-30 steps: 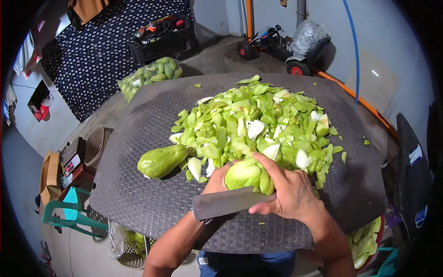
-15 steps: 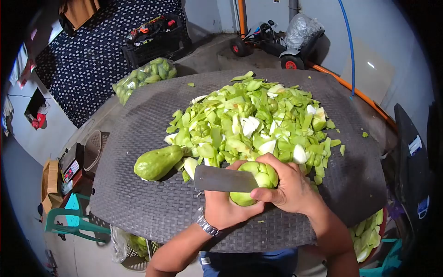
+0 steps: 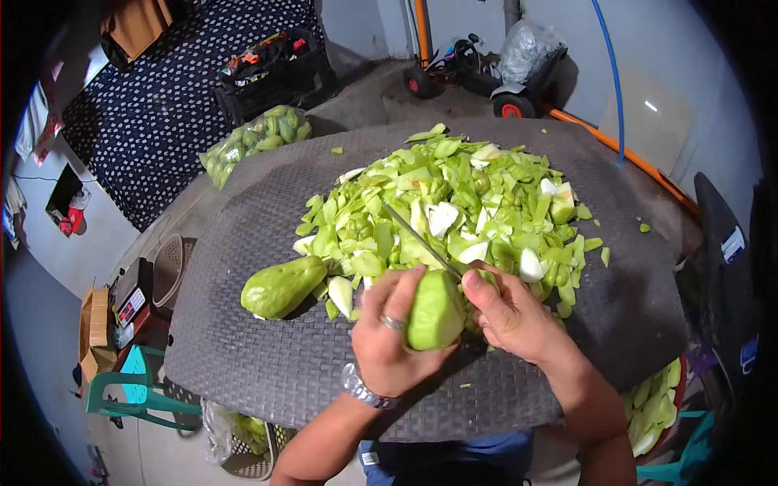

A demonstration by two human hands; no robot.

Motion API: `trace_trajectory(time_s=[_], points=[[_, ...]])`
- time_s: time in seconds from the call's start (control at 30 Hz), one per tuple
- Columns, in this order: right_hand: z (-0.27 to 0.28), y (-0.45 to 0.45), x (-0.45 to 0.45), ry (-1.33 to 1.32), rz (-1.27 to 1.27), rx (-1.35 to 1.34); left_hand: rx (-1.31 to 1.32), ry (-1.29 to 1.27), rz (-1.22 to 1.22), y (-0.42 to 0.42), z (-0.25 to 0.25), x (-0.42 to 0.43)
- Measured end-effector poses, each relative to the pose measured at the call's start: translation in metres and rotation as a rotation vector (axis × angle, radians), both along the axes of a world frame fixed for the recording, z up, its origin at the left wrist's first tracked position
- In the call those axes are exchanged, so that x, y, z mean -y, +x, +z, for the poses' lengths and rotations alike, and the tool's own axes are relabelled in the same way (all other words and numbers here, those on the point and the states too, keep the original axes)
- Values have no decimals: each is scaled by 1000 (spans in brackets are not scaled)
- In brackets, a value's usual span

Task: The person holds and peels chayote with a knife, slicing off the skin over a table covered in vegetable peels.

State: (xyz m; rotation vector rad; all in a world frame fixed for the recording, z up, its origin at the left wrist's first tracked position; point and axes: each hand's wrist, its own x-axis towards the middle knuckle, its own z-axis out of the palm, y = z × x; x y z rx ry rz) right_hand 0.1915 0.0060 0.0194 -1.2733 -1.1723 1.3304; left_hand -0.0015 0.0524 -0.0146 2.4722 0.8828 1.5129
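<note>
we see the left hand (image 3: pixel 386 344) curled around a partly peeled green chayote (image 3: pixel 433 316), with the fingers bent over its side. the right hand (image 3: pixel 515 317) is folded around a knife (image 3: pixel 415 232), whose handle is hidden from us; the thin blade is pointing up and to the left. the held chayote is above the woven table (image 3: pixel 243 368), just before the heap of peels (image 3: pixel 454 182). to the left of it, we find a whole chayote (image 3: pixel 282 289) lying on the table.
</note>
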Motion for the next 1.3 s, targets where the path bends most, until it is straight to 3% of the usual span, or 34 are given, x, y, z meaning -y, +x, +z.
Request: trace_trajectory(time_s=[0.03, 0.1, 0.13, 0.23, 0.33, 0.37, 0.47, 0.6, 0.7, 0.77, 0.8, 0.9, 0.93, 1.03, 1.3], points=[[0, 5, -2, -9, -7, 89, 6, -60, 89, 2, 12, 3], [1, 15, -5, -98, -50, 149, 90, -281, -130, -4, 2, -13], [4, 21, -8, -175, -86, 121, 285, -669, -267, -6, -6, -15], [-11, 38, -15, -64, -230, 490, 845, -1259, -696, -7, -5, -16], [-9, 46, -10, -44, -254, 794, 1086, -1509, -714, -1, -6, -23], [-7, 46, -8, -60, -256, 776, 1146, -1618, -703, -4, -8, -24], [5, 44, -7, -92, -300, 728, 1066, -1587, -687, -10, -22, -29], [-4, 42, -5, 133, -498, 977, 996, -1558, -659, -8, -30, -26], [18, 41, -2, -14, -380, 720, 966, -1650, -673, -5, -28, -24], [11, 41, -3, 89, -287, 716, 899, -1678, -797, -3, -30, -28], [4, 40, -3, 136, -235, 711, 948, -1719, -775, -2, -19, -20], [-6, 30, -4, 455, -124, 652, 772, -1653, -780, -4, -24, -18], [-11, 24, -4, 575, -93, 696, 775, -1687, -702, -5, -24, -17], [-13, 11, 0, 712, -56, 1013, 766, -1659, -767, -6, -34, -15], [-24, 14, -8, 817, -89, 902, 509, -1435, -677, 0, -25, -11]])
